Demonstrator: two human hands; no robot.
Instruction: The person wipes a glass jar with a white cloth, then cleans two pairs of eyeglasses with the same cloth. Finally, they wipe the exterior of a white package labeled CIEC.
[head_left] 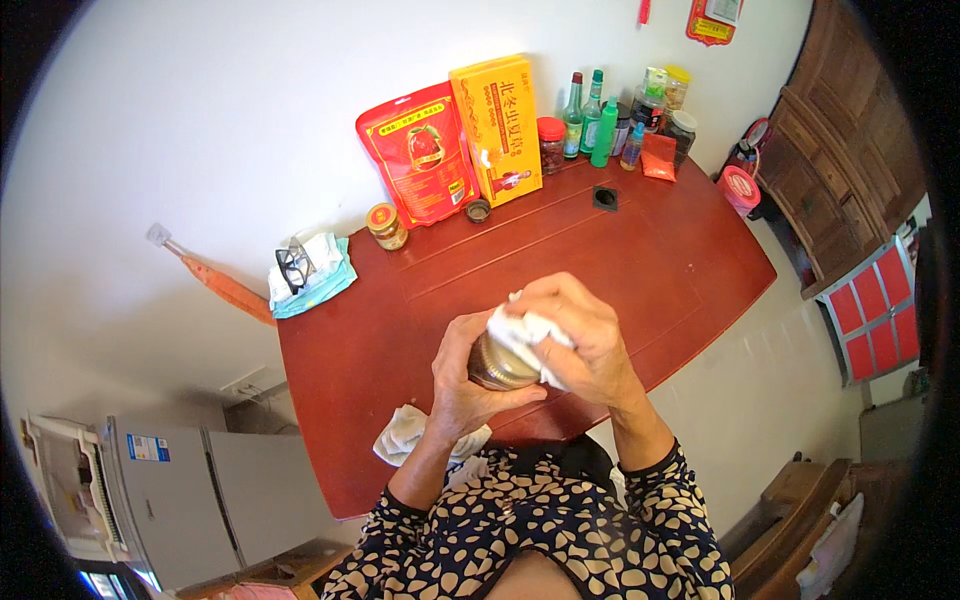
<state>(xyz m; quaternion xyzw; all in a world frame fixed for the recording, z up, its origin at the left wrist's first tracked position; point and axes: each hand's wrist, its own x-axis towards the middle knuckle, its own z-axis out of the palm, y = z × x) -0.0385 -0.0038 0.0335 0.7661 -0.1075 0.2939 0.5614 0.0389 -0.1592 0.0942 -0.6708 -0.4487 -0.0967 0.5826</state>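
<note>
My left hand (458,385) is wrapped round a brownish, ribbed cylindrical jar (488,368), tilted over the near part of the red-brown table (500,270). My fingers hide much of it, and it is slightly blurred. In my right hand (592,338) is a crumpled white cloth (522,332), pressed against the jar's upper right side. Beside my left forearm, another crumpled white cloth (402,436) lies on the tabletop at the near edge.
Along the wall stand a small gold-lidded jar (386,228), a red pouch (418,160), a yellow box (500,130) and several bottles (590,125). A small dark round lid (478,210) and a black square (605,198) lie before them. Glasses (293,266) rest at far left.
</note>
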